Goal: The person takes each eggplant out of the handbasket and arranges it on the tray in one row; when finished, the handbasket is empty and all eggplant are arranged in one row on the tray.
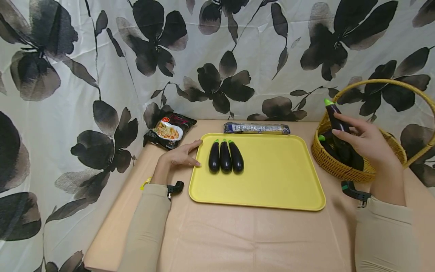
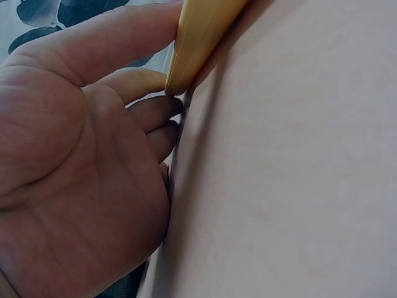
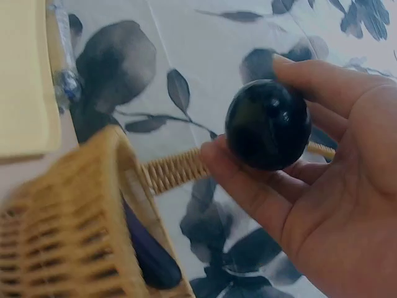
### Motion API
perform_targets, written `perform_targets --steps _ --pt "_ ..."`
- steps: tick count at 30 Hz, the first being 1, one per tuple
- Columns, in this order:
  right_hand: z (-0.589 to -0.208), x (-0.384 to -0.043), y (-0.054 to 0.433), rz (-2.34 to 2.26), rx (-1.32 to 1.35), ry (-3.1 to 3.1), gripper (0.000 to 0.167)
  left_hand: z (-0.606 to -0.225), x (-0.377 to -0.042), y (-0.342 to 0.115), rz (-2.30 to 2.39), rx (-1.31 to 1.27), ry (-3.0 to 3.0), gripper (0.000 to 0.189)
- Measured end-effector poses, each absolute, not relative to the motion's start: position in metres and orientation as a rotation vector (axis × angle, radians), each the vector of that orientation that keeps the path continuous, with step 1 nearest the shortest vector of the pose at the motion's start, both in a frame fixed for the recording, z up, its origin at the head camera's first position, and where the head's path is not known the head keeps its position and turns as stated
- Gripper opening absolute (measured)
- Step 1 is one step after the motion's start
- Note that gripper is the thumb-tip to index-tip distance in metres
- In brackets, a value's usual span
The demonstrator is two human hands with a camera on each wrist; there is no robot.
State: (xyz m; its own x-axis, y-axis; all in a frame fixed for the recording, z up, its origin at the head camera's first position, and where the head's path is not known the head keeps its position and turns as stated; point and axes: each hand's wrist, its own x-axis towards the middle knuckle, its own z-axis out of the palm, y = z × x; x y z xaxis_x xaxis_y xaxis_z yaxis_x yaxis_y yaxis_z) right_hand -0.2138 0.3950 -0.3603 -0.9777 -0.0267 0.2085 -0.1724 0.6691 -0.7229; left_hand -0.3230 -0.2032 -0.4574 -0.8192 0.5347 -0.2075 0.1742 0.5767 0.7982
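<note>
My right hand (image 1: 363, 139) grips an eggplant (image 1: 336, 117) over the basket, its green stem end pointing up and away. From the right wrist view, the rounded dark end of this eggplant (image 3: 267, 124) shows between thumb and fingers. More dark eggplants (image 1: 351, 160) lie inside the wicker basket (image 1: 334, 168), partly hidden. On the yellow tray (image 1: 272, 177), three eggplants (image 1: 225, 156) lie side by side, stems toward the back. My left hand (image 1: 180, 155) touches the tray's left rim with thumb and fingertips, the fingers fairly straight.
A black noodle packet (image 1: 170, 130) lies beyond my left hand. Behind the tray's back edge is a long blue-and-gold packet (image 1: 256, 128). The basket's tall handle (image 1: 387, 81) arches up at the right. A floral curtain (image 1: 217, 49) hangs behind the table (image 1: 238, 238).
</note>
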Motion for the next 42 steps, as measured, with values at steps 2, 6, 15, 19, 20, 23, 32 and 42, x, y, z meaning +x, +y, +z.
perform_targets --steps 2,6,15,19,20,23,32,42 --pt "-0.36 -0.216 0.389 1.217 0.205 -2.716 0.062 -0.458 -0.323 -0.203 1.133 0.572 2.384 0.114" --pt "-0.36 -0.22 0.375 1.28 0.26 -2.75 0.062 -0.458 -0.324 -0.203 1.134 0.571 2.381 0.114" --pt "-0.363 -0.229 0.338 1.349 0.415 -2.779 0.063 -0.457 -0.323 -0.203 1.139 0.565 2.38 0.115" --pt "-0.366 -0.233 0.322 1.388 0.42 -2.787 0.068 -0.458 -0.323 -0.204 1.144 0.567 2.374 0.114" --pt "-0.366 -0.233 0.319 1.386 0.421 -2.788 0.068 -0.458 -0.323 -0.204 1.145 0.569 2.373 0.114" --pt "-0.369 -0.234 0.309 1.411 0.462 -2.768 0.068 -0.457 -0.323 -0.204 1.148 0.57 2.371 0.114" --pt "-0.378 -0.237 0.286 1.44 0.421 -2.81 0.069 -0.457 -0.323 -0.204 1.155 0.579 2.362 0.114" --pt "-0.389 -0.244 0.264 1.456 0.547 -2.835 0.073 -0.457 -0.322 -0.204 1.153 0.57 2.37 0.115"
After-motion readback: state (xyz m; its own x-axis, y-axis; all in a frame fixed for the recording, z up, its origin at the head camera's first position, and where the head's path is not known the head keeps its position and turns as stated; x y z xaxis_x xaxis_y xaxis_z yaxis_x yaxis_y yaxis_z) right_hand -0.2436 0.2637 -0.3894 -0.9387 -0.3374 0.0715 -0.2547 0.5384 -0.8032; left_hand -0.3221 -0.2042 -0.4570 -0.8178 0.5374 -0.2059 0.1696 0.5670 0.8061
